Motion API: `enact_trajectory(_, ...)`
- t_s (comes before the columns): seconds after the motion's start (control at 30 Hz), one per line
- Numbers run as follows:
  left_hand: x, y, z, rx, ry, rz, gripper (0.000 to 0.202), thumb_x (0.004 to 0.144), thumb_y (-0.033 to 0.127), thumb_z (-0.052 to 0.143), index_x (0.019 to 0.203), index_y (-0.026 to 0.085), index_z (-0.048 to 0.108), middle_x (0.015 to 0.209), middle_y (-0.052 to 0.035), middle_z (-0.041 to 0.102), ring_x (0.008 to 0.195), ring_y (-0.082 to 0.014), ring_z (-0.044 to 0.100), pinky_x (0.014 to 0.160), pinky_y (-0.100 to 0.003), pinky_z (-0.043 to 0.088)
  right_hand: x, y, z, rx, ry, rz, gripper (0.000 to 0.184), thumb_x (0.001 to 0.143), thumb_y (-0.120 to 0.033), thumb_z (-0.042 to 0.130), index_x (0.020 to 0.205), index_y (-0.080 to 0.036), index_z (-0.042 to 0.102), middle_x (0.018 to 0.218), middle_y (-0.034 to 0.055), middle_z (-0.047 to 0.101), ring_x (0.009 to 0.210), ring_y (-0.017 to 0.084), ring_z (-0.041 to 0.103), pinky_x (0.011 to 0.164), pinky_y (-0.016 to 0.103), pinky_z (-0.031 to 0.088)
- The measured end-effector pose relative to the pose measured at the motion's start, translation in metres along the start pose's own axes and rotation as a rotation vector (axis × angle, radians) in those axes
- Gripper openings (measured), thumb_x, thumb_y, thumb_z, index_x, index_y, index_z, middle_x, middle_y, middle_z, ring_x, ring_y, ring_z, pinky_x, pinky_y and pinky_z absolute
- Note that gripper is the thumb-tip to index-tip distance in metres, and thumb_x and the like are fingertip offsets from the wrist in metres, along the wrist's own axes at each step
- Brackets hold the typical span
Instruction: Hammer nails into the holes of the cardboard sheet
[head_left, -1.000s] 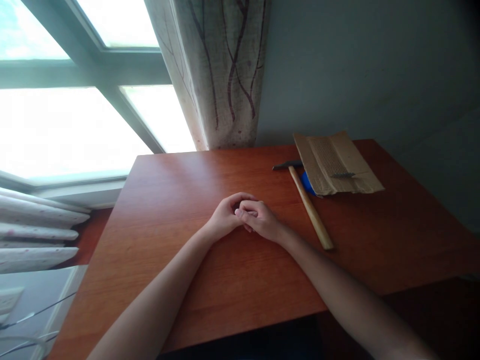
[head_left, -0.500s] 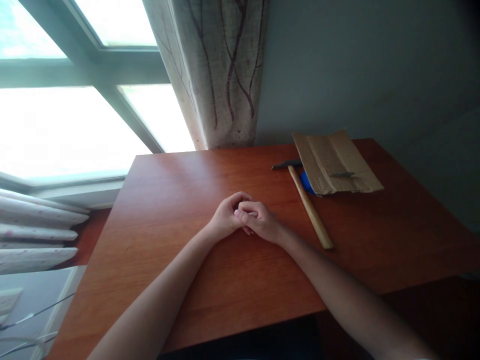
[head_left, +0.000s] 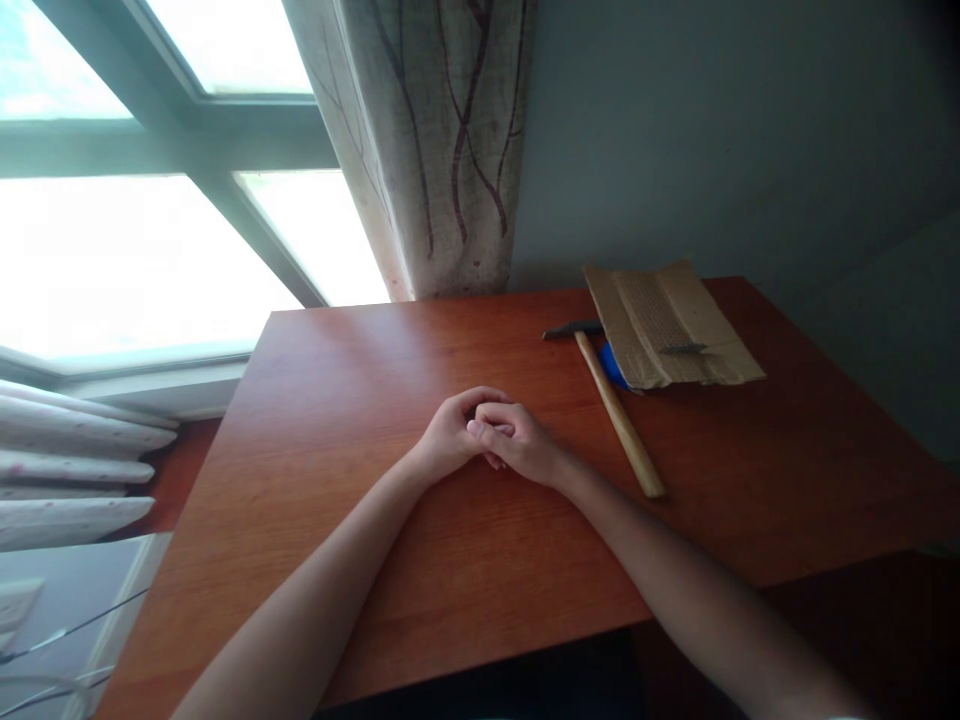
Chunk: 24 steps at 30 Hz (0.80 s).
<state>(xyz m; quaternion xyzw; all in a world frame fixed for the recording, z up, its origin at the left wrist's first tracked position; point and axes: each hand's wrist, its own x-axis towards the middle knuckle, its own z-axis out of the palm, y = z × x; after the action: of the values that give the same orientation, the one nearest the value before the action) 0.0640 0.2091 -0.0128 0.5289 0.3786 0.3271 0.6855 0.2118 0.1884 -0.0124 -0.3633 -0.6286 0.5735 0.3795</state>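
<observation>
My left hand [head_left: 448, 436] and my right hand [head_left: 527, 446] are clasped together over the middle of the wooden table [head_left: 337, 380]. Their fingers are folded around one another, with no object showing between them; the inner fingers are partly hidden. To the right of my right hand lies a hammer [head_left: 619, 415], untouched. Its wooden handle slants toward me, and its dark head points left at the far end.
A bent piece of cardboard [head_left: 720, 335] lies at the back right, with several thin dark nails [head_left: 684, 349] on it. Something blue [head_left: 613, 365] shows from under its left edge. Beyond the table are a patterned curtain [head_left: 465, 150], a window and a wall.
</observation>
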Motion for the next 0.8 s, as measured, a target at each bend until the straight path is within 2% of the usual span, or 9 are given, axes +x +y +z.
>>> enact_trajectory(0.3, -0.0004, -0.0012, 0.0015, 0.002, 0.011, 0.014, 0.049, 0.064, 0.028, 0.087, 0.102, 0.013, 0.06, 0.078, 0.0005, 0.069, 0.049, -0.013, 0.065, 0.043, -0.023, 0.056, 0.0, -0.0002, 0.0, -0.002, -0.002, -0.003, 0.039, 0.095, -0.039, 0.054, 0.061, -0.021, 0.045, 0.049, -0.0056, 0.048, 0.046, 0.009, 0.044, 0.047, 0.023, 0.034)
enact_trajectory(0.53, 0.0019, -0.0039, -0.0041, 0.047, 0.028, 0.133, 0.039, 0.07, 0.024, 0.083, 0.102, 0.013, 0.063, 0.084, -0.0026, 0.071, 0.063, -0.0135, 0.067, 0.055, -0.022, 0.058, 0.0008, 0.0001, -0.0041, -0.128, 0.041, 0.006, 0.039, 0.096, -0.041, 0.054, 0.064, -0.021, 0.047, 0.053, -0.0053, 0.051, 0.051, 0.009, 0.048, 0.054, 0.024, 0.036)
enact_trajectory(0.73, 0.0026, -0.0005, -0.0037, 0.048, 0.03, 0.109, 0.048, 0.067, 0.028, 0.086, 0.107, 0.013, 0.063, 0.099, -0.0075, 0.073, 0.062, -0.0134, 0.069, 0.054, -0.023, 0.058, 0.0011, 0.0022, -0.0024, -0.101, 0.023, -0.01, 0.041, 0.097, -0.04, 0.051, 0.062, -0.021, 0.044, 0.051, -0.0051, 0.05, 0.049, 0.009, 0.048, 0.054, 0.024, 0.038)
enact_trajectory(0.8, 0.0017, 0.0006, -0.0029, 0.039, 0.005, 0.066, 0.05, 0.068, 0.03, 0.086, 0.108, 0.013, 0.062, 0.095, -0.0074, 0.073, 0.057, -0.0139, 0.068, 0.05, -0.024, 0.058, 0.0007, 0.0016, -0.0013, -0.067, 0.012, -0.009, 0.041, 0.097, -0.041, 0.051, 0.061, -0.021, 0.044, 0.05, -0.0051, 0.05, 0.048, 0.009, 0.047, 0.052, 0.024, 0.037)
